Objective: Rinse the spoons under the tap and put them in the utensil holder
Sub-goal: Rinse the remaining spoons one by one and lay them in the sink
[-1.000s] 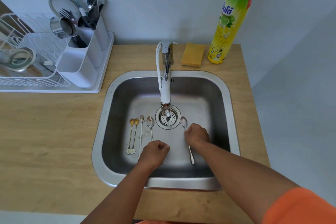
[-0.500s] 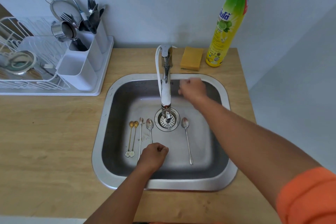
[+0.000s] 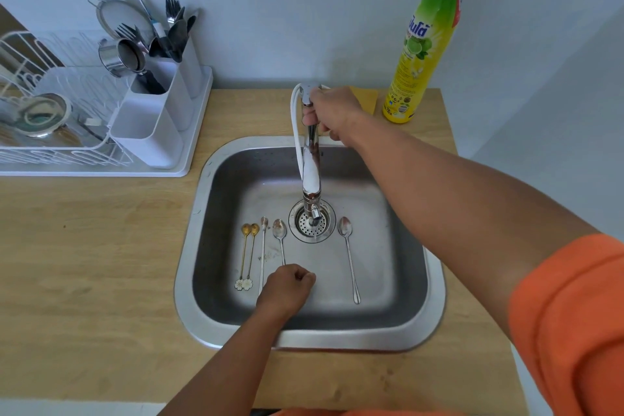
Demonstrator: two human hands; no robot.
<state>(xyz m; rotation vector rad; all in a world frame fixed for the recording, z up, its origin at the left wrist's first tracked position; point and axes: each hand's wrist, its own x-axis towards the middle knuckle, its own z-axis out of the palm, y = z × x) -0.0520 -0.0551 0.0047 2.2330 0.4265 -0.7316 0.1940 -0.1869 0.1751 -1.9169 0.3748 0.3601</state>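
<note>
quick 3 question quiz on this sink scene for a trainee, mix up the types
1. True or false: water is visibly running from the tap.
2. How many spoons lie on the sink floor? A) three B) five C) seven
3. What is the right hand gripping?

Key
1. False; no stream shows.
2. B: two gold spoons, a thin spoon, a spoon under the closed left hand, and a long spoon right of the drain.
3. The top of the tap.
</note>
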